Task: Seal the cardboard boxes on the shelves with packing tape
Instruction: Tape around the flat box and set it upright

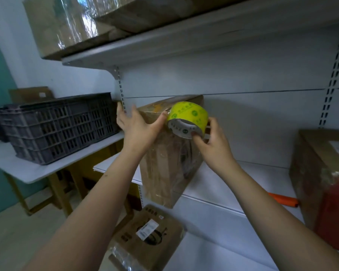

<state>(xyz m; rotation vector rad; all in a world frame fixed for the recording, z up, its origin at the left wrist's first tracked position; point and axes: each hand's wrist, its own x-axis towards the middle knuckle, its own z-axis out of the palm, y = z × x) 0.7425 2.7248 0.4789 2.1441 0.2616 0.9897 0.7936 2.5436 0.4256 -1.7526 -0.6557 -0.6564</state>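
A tall cardboard box [164, 169], shiny with clear tape, stands upright on the white middle shelf [233, 184], its front corner overhanging the shelf edge. My right hand [213, 143] grips a yellow-green roll of packing tape [188, 119] against the box's upper front. My left hand [137, 126] rests flat on the box's upper left face, fingers spread, thumb touching the roll's left side. A stretch of clear tape seems to run from the roll onto the box top.
A dark plastic crate [57, 130] sits on a white table at left. Another box [321, 173] stands at the shelf's right, an orange tool [284, 199] beside it. A printed carton [147, 237] lies on the lower shelf. Wrapped boxes [70, 24] fill the top shelf.
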